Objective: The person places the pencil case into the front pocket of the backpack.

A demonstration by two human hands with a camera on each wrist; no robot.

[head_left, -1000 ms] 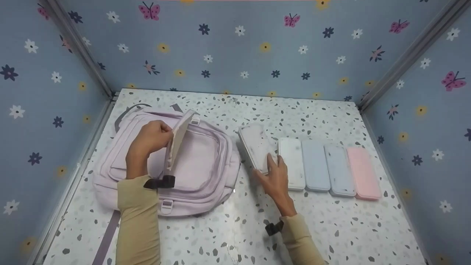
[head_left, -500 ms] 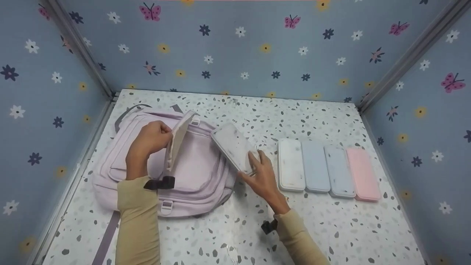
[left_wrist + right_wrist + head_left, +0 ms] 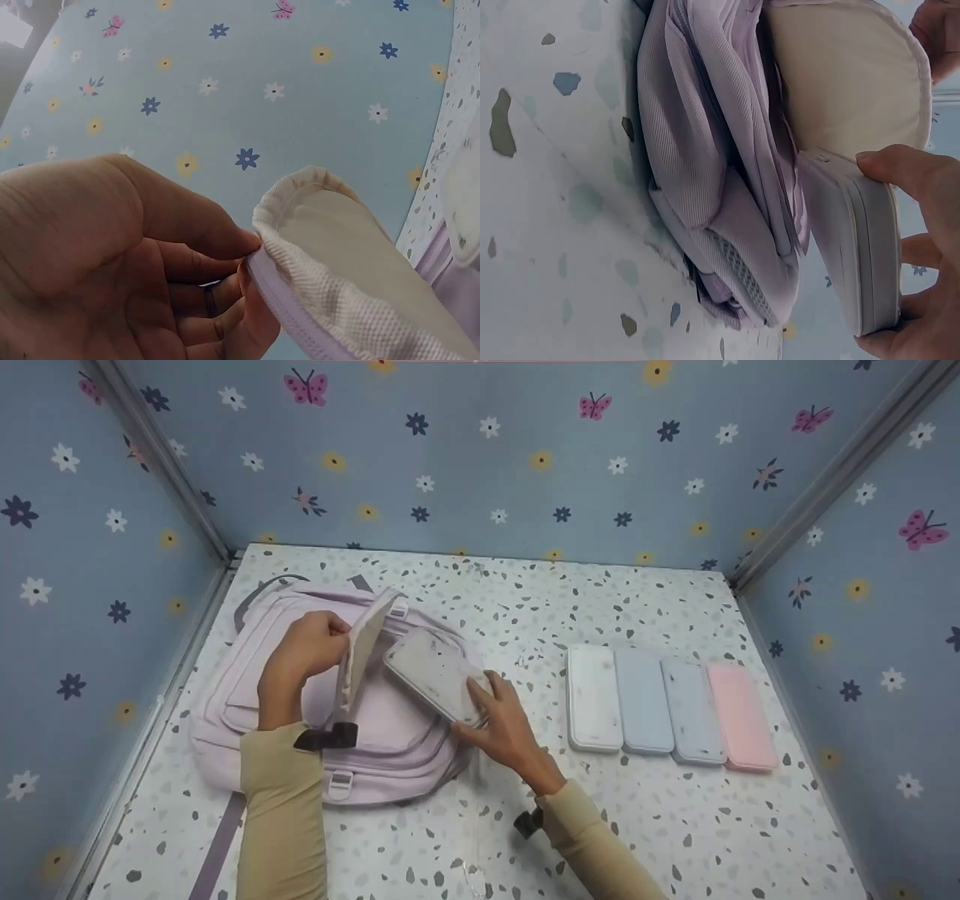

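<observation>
A lilac backpack [image 3: 285, 712] lies on the speckled table with its front compartment unzipped. My left hand [image 3: 309, 643] pinches the edge of the raised flap [image 3: 352, 247], whose cream lining shows in both wrist views. My right hand [image 3: 502, 727] grips one end of a pale, flat pencil case [image 3: 435, 671], thumb on one side and fingers on the other. The case is tilted, its far end over the open compartment. In the right wrist view the case [image 3: 855, 240] overlaps the flap's lining.
Several flat cases stand in a row at the right: a white case [image 3: 595, 697], a light blue case [image 3: 643, 701], a grey-blue case [image 3: 691, 711] and a pink case [image 3: 741, 716]. Flower-patterned walls [image 3: 480, 457] enclose the table [image 3: 525, 585]. A strap [image 3: 217, 847] trails from the backpack.
My right hand has carried the pale pencil case leftward from beside the row of cases to over the backpack's open compartment. My left hand keeps its place on the flap.
</observation>
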